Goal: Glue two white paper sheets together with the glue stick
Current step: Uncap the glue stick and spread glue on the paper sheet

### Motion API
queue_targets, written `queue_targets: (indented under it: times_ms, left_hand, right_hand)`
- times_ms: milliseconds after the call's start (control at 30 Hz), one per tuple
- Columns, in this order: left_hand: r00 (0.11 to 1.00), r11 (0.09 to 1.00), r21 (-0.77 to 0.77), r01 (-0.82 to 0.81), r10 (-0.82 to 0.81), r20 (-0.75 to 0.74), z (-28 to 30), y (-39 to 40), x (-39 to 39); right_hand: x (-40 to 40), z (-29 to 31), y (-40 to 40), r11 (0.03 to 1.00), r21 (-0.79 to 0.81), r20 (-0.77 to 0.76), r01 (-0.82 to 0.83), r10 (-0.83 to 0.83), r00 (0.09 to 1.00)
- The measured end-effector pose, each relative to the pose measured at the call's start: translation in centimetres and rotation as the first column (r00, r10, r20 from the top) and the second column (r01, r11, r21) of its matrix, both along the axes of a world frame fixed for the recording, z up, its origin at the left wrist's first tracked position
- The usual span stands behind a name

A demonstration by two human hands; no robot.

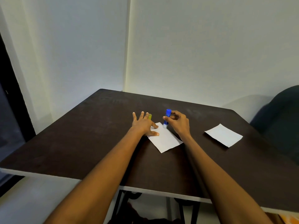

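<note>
A white paper sheet [165, 139] lies on the dark table [90, 143] in front of me. My left hand [143, 124] rests flat with fingers spread, its thumb and forefinger pressing the sheet's left edge. My right hand [178, 122] grips a blue glue stick [166, 118] held upright, its white tip touching the far corner of that sheet. The stick's yellow-green cap [150, 116] lies on the table just behind my left fingers. A second white sheet [224, 135] lies apart to the right.
The table stands in a corner between two pale walls. A dark chair back [281, 117] rises past the table's right edge. The near table edge [145, 189] runs across below my forearms, with dark table legs under it.
</note>
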State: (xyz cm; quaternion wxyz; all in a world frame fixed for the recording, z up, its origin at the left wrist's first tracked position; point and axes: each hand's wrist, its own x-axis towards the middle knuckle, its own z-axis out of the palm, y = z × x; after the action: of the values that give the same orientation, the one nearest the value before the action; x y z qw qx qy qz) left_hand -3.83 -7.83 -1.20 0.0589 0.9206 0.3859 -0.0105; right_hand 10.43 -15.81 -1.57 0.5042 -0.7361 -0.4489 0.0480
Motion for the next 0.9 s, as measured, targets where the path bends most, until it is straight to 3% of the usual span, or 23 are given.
queue_targets:
  times_ms: [367, 633, 733, 867, 900]
  left_hand:
    - [0.991, 0.986, 0.113, -0.125, 0.13, -0.04, 0.2, -3.4, -0.3]
    - [0.991, 0.987, 0.094, -0.131, 0.134, -0.025, 0.1, -3.3, -0.7]
    - [0.992, 0.989, 0.12, -0.085, 0.073, 0.098, -0.2, -4.2, -0.5]
    - [0.93, 0.96, 0.248, 0.129, -0.204, 0.306, -0.4, -5.5, 0.1]
    - [0.899, 0.957, 0.218, 0.192, -0.261, 0.352, -0.1, -5.6, 0.3]
  right_hand:
    - [0.5, 0.3, -6.1, 0.999, -0.036, -0.049, 0.032, -0.033, 0.998]
    - [1.3, 0.1, -8.3, 1.0, 0.003, -0.082, 0.019, -0.019, 0.996]
    - [1.4, 0.1, -8.8, 0.999, 0.028, -0.113, 0.043, -0.04, 0.993]
    - [1.3, 0.5, -8.7, 0.99, 0.093, -0.189, 0.102, -0.083, 0.979]
    - [1.4, 0.6, -8.6, 0.99, 0.1, -0.187, 0.102, -0.082, 0.979]
